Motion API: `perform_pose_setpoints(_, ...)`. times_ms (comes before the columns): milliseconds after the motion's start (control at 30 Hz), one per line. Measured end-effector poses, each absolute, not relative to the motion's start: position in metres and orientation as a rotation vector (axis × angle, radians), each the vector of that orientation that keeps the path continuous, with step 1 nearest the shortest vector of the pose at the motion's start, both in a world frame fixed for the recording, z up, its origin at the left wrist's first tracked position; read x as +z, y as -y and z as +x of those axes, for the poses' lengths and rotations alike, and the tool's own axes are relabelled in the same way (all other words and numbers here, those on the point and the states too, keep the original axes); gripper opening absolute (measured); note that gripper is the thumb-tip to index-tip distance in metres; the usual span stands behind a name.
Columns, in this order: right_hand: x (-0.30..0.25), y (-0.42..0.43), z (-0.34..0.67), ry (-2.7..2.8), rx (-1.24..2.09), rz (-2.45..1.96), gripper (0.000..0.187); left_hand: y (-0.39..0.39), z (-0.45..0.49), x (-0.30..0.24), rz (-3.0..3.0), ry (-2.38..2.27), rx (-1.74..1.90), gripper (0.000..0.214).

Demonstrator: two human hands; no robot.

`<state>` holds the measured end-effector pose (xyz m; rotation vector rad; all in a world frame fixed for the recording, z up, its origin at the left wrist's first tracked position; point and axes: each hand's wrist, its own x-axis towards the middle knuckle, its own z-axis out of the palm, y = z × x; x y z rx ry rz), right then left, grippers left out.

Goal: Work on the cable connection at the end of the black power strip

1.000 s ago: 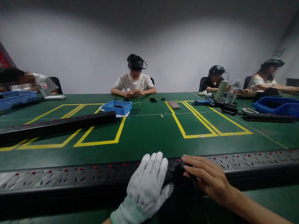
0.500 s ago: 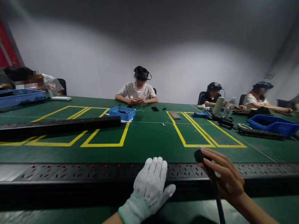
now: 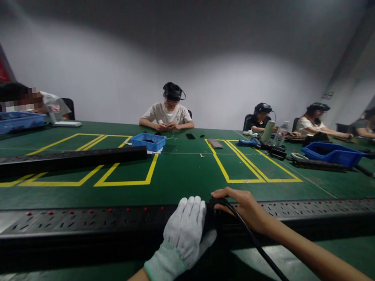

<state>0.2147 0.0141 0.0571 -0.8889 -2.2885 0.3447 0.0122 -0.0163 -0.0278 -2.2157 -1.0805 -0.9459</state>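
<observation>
A long black power strip (image 3: pixel 115 221) with rows of slots and red dots lies across the green table before me. My left hand (image 3: pixel 187 226), in a pale grey glove with a green cuff, rests flat on the strip near its middle, fingers stretched out. Just to its right, my bare right hand (image 3: pixel 244 206) grips a black power plug (image 3: pixel 215 202) between thumb and fingers, at the strip's upper face. From the plug a black cord (image 3: pixel 256 239) runs down to the lower right. Whether the plug's pins sit in a socket is hidden.
Another long black strip (image 3: pixel 72 160) lies farther back at left. A small blue tray (image 3: pixel 148 142) stands beyond it, a blue bin (image 3: pixel 332 154) at right, and a large blue tray (image 3: pixel 5 124) at far left. Several people sit around the table, one person (image 3: pixel 166 115) opposite me.
My right hand has moved left and turned its palm downward, bringing the plug from above the strip to beside my gloved hand. The left hand stays on the strip. The view has shifted slightly.
</observation>
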Motion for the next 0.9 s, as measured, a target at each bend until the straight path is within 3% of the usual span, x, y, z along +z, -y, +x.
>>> perform_pose_setpoints(233, 0.078, -0.017, 0.202, 2.522, 0.218, -0.954, 0.015, 0.016, 0.010, -0.029, -2.212, 1.092, -0.905, 0.058)
perform_pose_setpoints(667, 0.007, 0.011, 0.207, 2.216, -0.315, -0.661, 0.033, 0.016, 0.010, -0.027, -2.136, 1.016, -0.915, 0.052)
perform_pose_setpoints(900, 0.004, 0.015, 0.207, 2.247, -0.355, -0.672, 0.043, 0.019, 0.008, -0.026, -2.158, 1.024, -0.872, 0.056)
